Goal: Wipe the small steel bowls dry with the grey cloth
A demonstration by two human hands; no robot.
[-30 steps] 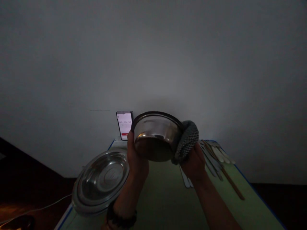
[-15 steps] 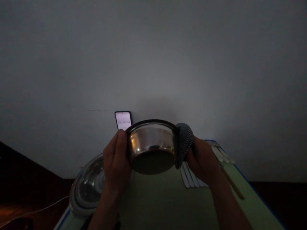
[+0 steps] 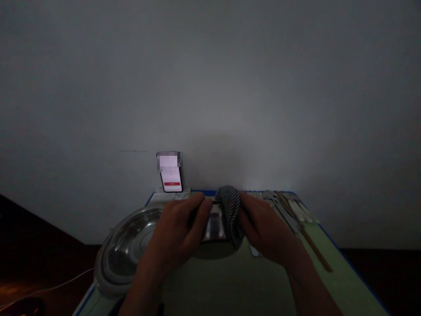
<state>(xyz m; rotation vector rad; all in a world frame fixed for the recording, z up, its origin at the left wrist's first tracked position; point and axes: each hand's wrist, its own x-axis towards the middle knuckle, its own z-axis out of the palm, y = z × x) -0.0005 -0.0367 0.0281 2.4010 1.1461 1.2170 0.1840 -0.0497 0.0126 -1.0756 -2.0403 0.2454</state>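
Note:
A shiny metal pot or bowl (image 3: 214,227) is held up between my hands above the green table, its dark underside partly in view. My left hand (image 3: 184,224) is closed round its left side, thumb near the rim. On the right side, my right hand (image 3: 259,224) grips a grey checked cloth (image 3: 232,210) that is pressed against the metal wall. The hands and the cloth hide much of the vessel, so I cannot tell its exact kind.
Large metal basins (image 3: 128,245) stand at the table's left. A phone (image 3: 171,175) leans upright against the wall at the back. Several utensils with white handles (image 3: 299,210) and a brown stick-like handle (image 3: 317,248) lie on the right of the green tabletop (image 3: 226,285).
The metal vessel has come down and nearer the tabletop, and my hands have drawn closer together. My left hand now covers more of it, and the phone is fully exposed.

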